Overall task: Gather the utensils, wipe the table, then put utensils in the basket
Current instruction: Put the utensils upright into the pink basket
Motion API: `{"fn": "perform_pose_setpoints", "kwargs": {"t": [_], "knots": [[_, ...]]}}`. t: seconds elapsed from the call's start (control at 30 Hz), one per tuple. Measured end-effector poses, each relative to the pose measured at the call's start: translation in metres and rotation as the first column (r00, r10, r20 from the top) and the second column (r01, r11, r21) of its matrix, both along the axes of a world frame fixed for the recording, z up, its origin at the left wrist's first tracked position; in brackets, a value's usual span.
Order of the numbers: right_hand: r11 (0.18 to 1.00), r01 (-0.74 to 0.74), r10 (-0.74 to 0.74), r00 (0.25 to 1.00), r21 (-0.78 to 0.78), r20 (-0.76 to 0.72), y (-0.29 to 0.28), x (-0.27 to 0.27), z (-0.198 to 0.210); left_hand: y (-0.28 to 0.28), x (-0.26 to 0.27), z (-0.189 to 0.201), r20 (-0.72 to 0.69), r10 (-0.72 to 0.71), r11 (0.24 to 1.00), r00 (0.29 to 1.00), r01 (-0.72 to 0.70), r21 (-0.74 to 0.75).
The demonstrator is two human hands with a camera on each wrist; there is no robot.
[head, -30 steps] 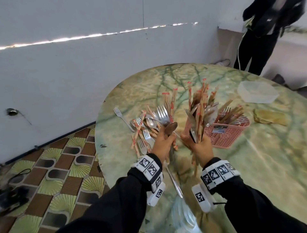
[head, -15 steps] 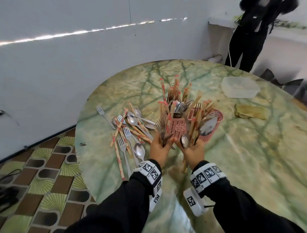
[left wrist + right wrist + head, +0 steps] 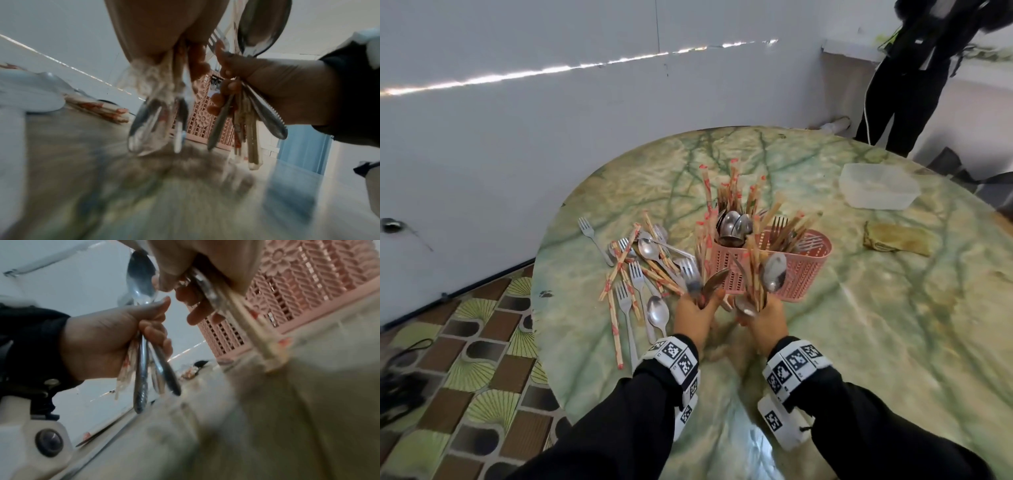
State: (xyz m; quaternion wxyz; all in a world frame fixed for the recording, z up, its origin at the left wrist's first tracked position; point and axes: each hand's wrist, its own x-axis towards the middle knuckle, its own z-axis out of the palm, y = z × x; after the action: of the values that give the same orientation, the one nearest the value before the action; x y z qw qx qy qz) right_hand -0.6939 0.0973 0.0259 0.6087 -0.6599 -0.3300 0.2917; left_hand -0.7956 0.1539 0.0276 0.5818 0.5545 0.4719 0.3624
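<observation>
Utensils are in three places just now: a bunch in each fist, a crowd already upright in the pink basket [image 3: 796,274], and a loose scatter of forks, spoons and chopsticks [image 3: 640,270] lying on the green marbled table [image 3: 893,335] to the left of the basket. The left hand [image 3: 693,317] is curled tight round a fork, spoons and some chopsticks, handles hanging below the fist, as the right wrist view shows. The right hand [image 3: 765,320] grips its own bundle of spoons and chopsticks the same way, bowls up, just in front of the basket's near wall. I would judge these bundles awkward rather than heavy: the steel is stiff, smooth and apt to slide lengthwise through a loose fist, while the light chopsticks tend to fan out and slip from between the metal pieces. Squeezing round the middle of the handles, as both hands do, seems the sound place, with the ends tapped level before lowering them in. The basket looks light and perforated, so it may tip or skid if a bundle is dropped against one side. Farther right a clear plastic container [image 3: 878,186] and a folded yellowish cloth [image 3: 897,238] sit well apart from the basket, and another person in dark clothes [image 3: 914,68] stands beyond the table.
</observation>
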Motion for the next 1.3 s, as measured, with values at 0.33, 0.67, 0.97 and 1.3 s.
{"fn": "perform_pose_setpoints", "kwargs": {"t": [0.33, 0.67, 0.97, 1.3], "knots": [[0.963, 0.117, -0.091, 0.989, 0.243, -0.115, -0.017, 0.07, 0.09, 0.003, 0.047, 0.057, 0.09, -0.066, 0.961, 0.994, 0.039, 0.273], [0.936, 0.054, 0.031, 0.972, 0.348, -0.234, 0.008, 0.154, 0.144, 0.008, 0.052, 0.051, 0.207, 0.21, 0.894, 0.956, -0.273, 0.355], [0.908, 0.031, 0.029, 0.99, 0.417, -0.137, 0.062, 0.159, 0.132, 0.006, 0.055, 0.03, 0.08, 0.256, 0.946, 0.963, -0.266, 0.185], [0.907, -0.171, 0.312, 0.887, 0.384, -0.342, 0.091, 0.137, 0.112, 0.021, 0.072, 0.012, 0.06, 0.321, 0.941, 0.945, -0.325, 0.097]]}}
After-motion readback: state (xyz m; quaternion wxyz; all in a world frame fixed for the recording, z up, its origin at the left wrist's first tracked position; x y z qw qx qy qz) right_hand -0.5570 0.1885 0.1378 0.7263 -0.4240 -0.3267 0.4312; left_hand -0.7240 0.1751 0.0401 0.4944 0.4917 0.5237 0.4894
